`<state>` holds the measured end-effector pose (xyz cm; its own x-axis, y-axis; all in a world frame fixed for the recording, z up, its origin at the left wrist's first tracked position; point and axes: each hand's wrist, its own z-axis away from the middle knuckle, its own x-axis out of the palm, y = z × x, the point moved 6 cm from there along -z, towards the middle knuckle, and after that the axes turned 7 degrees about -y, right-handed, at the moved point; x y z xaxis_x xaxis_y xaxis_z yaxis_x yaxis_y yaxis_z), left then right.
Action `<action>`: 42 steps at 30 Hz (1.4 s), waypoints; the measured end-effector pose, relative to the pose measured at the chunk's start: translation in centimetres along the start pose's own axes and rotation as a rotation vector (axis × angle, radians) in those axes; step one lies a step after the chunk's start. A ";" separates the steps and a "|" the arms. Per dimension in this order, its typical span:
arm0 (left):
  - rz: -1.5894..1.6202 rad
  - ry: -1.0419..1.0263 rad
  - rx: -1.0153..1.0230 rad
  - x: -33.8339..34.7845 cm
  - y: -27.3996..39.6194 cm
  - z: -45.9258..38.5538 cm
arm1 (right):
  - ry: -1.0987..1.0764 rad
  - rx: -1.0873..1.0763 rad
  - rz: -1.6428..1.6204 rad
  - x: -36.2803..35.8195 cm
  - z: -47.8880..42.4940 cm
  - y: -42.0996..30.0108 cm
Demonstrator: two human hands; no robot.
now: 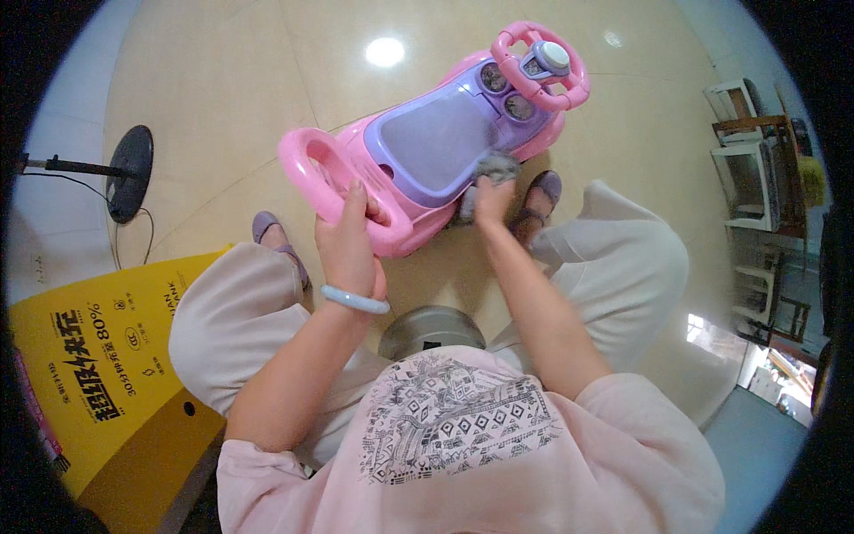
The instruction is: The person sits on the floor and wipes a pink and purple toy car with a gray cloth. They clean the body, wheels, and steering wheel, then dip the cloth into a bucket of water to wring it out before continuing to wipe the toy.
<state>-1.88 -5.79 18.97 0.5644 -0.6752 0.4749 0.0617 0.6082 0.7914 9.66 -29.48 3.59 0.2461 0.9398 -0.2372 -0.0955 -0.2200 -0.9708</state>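
Observation:
A pink and purple ride-on toy car (pixel 427 143) stands on the floor before me, its purple seat facing up. My left hand (pixel 350 243) grips the pink loop-shaped backrest handle (pixel 300 160) at the car's near end. In my right hand (pixel 495 200) is a crumpled grey cloth (pixel 497 167), pressed to the side of the car beside the seat; that hand is slightly blurred. The pink steering wheel (pixel 577 80), with a purple and white hub, rises at the far end. Part of the cloth and the car's wheels are hidden.
A yellow box (pixel 143 347) bearing writing stands at my left. Behind it, a round black stand base (pixel 130 173) with a pole and cable rests on the tiled floor (pixel 220 100). Wooden chairs (pixel 754 180) line the right wall. A dark round stool (pixel 434 327) is beneath me.

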 end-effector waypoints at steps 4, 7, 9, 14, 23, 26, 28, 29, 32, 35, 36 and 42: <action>-0.013 0.032 0.023 -0.1 -0.2 1.0 | -0.170 -0.125 0.453 4.3 7.5 -2.4; -0.034 0.025 0.045 -0.2 0.1 1.3 | -0.199 -0.193 0.306 4.3 6.7 -3.2; -0.061 0.005 0.033 -0.3 0.1 1.6 | -0.112 -0.090 0.365 3.4 2.9 -2.6; -0.064 -0.031 0.023 0.0 -0.7 1.9 | -0.027 0.068 0.478 1.0 -7.3 -1.9; -0.080 0.056 0.106 0.8 -0.8 1.6 | -0.331 -0.320 0.620 4.5 5.2 -4.0; -0.095 0.084 0.070 0.2 -0.4 2.0 | -0.376 -0.227 0.406 4.0 5.0 -3.2; -0.062 -0.012 0.063 0.2 -0.2 2.0 | -0.393 -0.258 0.497 3.6 3.0 -3.1; -0.044 -0.036 0.048 0.1 -0.2 2.1 | -0.415 -0.248 0.550 3.5 1.7 -2.9; 0.017 -0.077 0.025 -0.1 -0.6 2.0 | -0.366 -0.141 0.599 2.2 -3.2 -2.6; 0.003 -0.112 0.019 -0.2 -0.7 2.0 | -0.296 -0.081 0.632 1.7 -6.5 -2.7; 0.006 -0.113 0.035 -0.1 -0.7 1.9 | -0.244 -0.068 0.655 1.5 -6.8 -2.7; -0.049 -0.058 0.114 0.2 -0.7 1.6 | -0.146 -0.201 0.579 2.6 1.7 -2.2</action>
<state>-3.13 -7.03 19.09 0.5145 -0.7280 0.4531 -0.0077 0.5245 0.8514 8.90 -26.13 5.21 0.0731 0.6762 -0.7330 0.0129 -0.7356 -0.6773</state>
